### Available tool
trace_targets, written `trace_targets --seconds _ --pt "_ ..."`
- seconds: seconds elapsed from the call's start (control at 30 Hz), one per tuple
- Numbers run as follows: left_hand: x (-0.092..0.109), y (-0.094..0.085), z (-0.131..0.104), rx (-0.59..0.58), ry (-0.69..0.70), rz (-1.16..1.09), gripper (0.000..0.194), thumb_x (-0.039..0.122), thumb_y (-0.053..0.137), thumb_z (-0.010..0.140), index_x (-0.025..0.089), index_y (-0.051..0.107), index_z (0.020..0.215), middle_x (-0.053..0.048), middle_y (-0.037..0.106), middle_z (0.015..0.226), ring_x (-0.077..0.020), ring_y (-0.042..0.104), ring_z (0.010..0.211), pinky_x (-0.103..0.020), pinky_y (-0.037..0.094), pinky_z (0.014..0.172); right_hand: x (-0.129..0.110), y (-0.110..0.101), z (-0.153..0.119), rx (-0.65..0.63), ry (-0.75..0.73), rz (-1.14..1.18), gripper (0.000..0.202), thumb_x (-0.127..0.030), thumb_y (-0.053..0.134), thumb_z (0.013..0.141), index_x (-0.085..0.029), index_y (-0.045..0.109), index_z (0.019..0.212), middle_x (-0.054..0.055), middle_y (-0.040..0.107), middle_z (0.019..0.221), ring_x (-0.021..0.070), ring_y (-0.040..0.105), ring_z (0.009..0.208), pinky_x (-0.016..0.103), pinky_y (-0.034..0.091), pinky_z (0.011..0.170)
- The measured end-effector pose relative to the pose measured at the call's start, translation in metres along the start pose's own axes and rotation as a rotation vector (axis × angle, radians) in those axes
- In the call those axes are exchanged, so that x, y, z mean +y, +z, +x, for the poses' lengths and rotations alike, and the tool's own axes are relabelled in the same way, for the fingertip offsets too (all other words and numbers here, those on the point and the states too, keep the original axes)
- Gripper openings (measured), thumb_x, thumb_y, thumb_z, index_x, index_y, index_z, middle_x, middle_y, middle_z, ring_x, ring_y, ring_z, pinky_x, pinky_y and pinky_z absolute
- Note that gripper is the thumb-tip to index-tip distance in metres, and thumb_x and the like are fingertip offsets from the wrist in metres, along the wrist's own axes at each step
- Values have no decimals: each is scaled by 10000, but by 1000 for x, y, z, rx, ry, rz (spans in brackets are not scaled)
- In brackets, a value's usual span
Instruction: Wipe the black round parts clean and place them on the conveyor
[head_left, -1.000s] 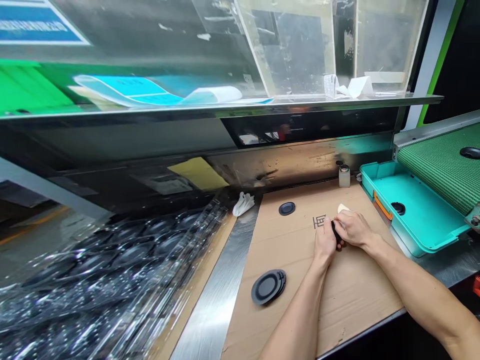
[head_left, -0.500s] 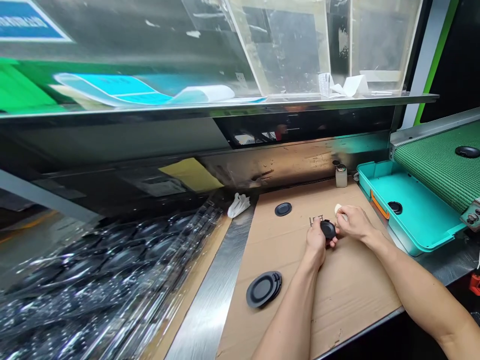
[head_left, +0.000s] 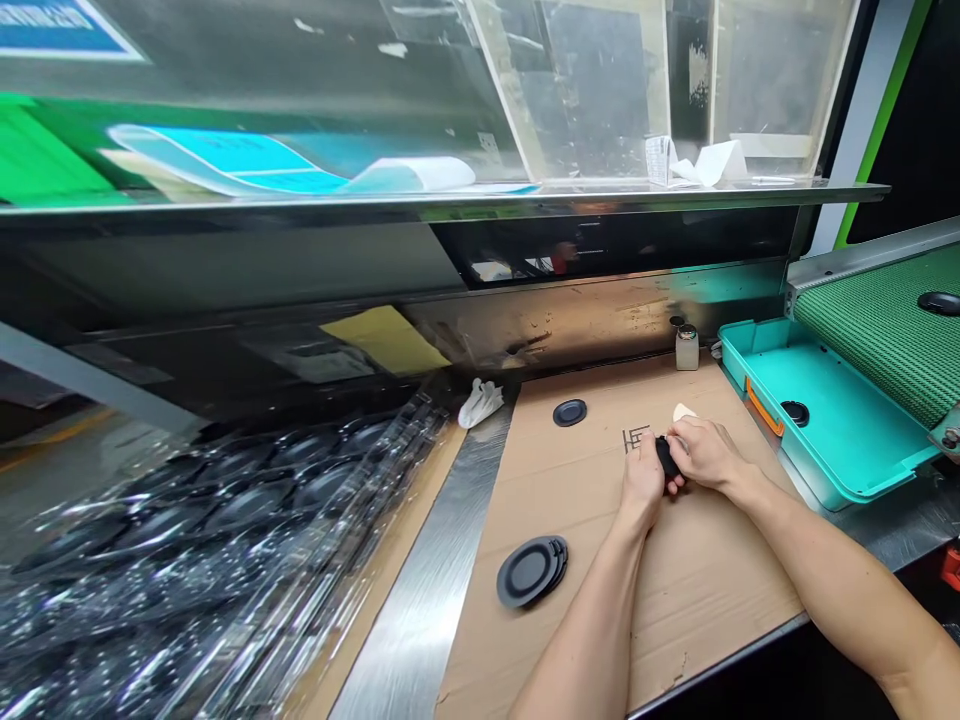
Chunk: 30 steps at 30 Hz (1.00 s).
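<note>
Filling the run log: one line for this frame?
left hand: holds black disc | right hand: on disc, white pad | surface: cardboard sheet | nearby: disc stack

Left forearm [head_left: 600,620]: bare, rising from the bottom edge of the view, slanting up and slightly right, wrist straight.
Left hand [head_left: 645,485]: back facing up, fingers curling inward, thumb side turning toward the right hand, fingertips closing in a pinch.
Right forearm [head_left: 817,570]: bare, entering from the lower right corner, angling up and left, crossing above the near right edge of the desk.
Right hand [head_left: 705,452]: knuckles up, fingers bending down and left, tips meeting those of the left hand, also gripping.
Both hands: touching, hovering low over the far right part of the desk.
</note>
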<state>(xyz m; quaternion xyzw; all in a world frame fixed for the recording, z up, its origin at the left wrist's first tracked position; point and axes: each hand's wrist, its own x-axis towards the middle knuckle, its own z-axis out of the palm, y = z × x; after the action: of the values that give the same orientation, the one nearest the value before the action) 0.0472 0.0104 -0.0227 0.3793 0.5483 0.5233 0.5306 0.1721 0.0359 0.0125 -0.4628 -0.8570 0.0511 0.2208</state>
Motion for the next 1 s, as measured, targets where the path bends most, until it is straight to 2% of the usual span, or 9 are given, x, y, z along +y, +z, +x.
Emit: trace_targets --seconds 0.17,0.4,0.57,0.67,0.8,0.9,1.0 --pt "2 1 -2 -7 -5 30 668 677 320 928 165 638 639 -70 591 431 -164 506 318 -264 371 334 0 5 0 41 -57 -54 222 -253 458 1013 -185 647 918 74 678 944 169 580 842 265 398 740" --pt "3 1 -4 25 7 -4 683 721 338 902 163 616 621 -59 566 413 -153 492 298 -254 354 326 1 2 -1 -2 -32 -47 189 -256 493 1003 -190 660 943 71 695 980 173 606 868 267 404 744" --pt "5 3 -8 -8 -7 49 688 734 336 901 175 597 596 -64 560 410 -167 502 311 -265 369 324 1 2 -2 41 -87 -29 210 -253 476 1007 -182 659 932 78 690 968 175 602 892 267 416 791" --pt "6 3 -10 -10 -4 52 673 706 331 916 173 594 598 -60 556 407 -164 493 306 -263 367 317 1 1 -2 42 -61 -1 203 -260 488 993 -188 666 926 73 696 965 175 611 877 263 418 776" --pt "9 3 -12 -10 -9 34 648 661 316 939 161 616 656 -50 550 398 -155 481 304 -247 343 314 3 -2 0 43 27 144 177 -265 525 950 -208 682 893 40 709 922 155 626 818 241 422 730" --pt "12 2 -15 -38 -9 41 656 665 324 936 146 631 678 -59 564 413 -148 498 320 -231 333 326 5 -5 1 25 69 302 166 -262 543 907 -207 687 845 13 703 812 137 622 740 223 426 679" --pt "15 1 -18 -84 18 76 687 681 326 926 134 638 651 -75 574 424 -142 509 333 -226 339 340 7 -10 1 -68 150 469 158 -243 524 866 -195 665 815 -10 660 653 125 602 609 207 415 585"
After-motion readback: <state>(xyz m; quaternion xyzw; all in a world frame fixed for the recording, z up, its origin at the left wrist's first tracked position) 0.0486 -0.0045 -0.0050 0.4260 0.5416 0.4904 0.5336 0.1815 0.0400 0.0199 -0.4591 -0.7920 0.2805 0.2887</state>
